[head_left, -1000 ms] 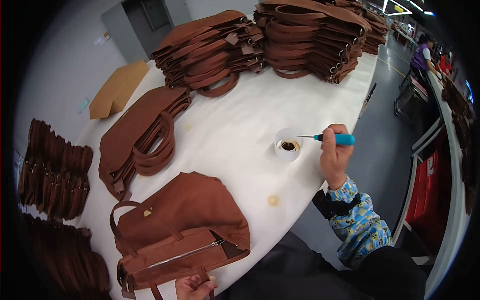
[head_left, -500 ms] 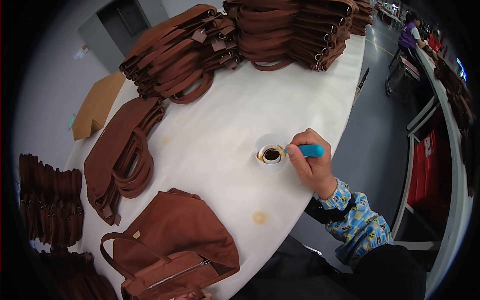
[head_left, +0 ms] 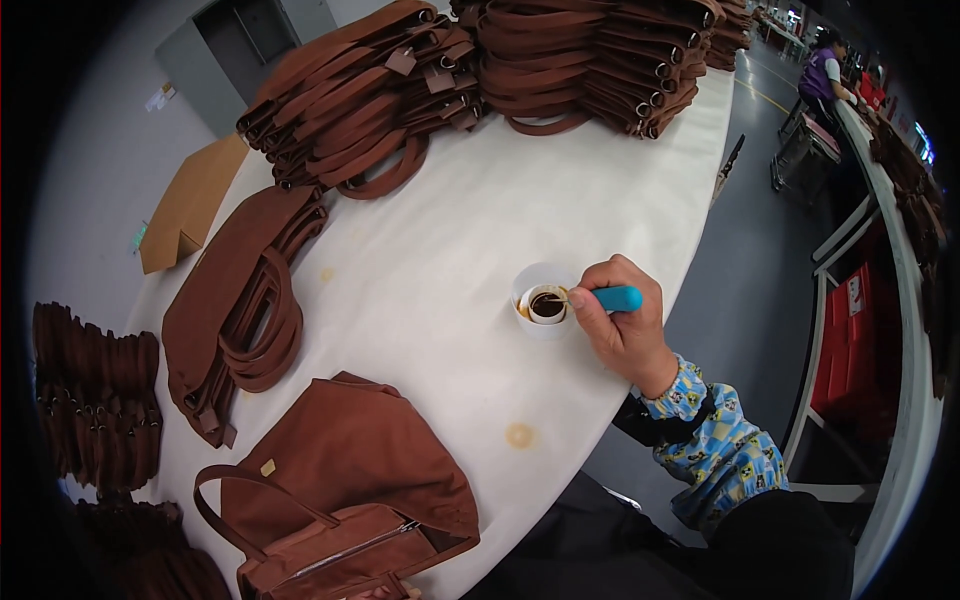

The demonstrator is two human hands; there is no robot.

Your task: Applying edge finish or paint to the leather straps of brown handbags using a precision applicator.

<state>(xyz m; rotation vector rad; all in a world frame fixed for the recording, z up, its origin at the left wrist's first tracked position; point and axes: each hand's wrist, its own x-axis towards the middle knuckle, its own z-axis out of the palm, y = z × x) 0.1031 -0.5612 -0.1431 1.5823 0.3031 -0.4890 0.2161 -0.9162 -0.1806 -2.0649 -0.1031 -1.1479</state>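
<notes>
At the lower left of the frame we see a brown bag [head_left: 345,440] lying with its zip near the bottom edge, where only a sliver of the left hand [head_left: 398,589] shows; we cannot tell whether its fingers grip. Right of centre, a small cup of dark liquid [head_left: 547,305] stands inside a wider white cup [head_left: 545,272], and the right hand [head_left: 628,318] pinches a teal-handled tool [head_left: 618,298], its thin tip at the liquid. We judge the step in hand to be loading that tip; the next move calls for a steady lift clear of both rims, without drips. Beneath runs a white-covered table [head_left: 440,290], with folded brown bags [head_left: 225,290] at left, tall brown stacks [head_left: 590,65] at upper centre and a tan stain [head_left: 520,435] below the cups. At far right we notice a co-worker [head_left: 820,78] and a red bin [head_left: 840,345].
</notes>
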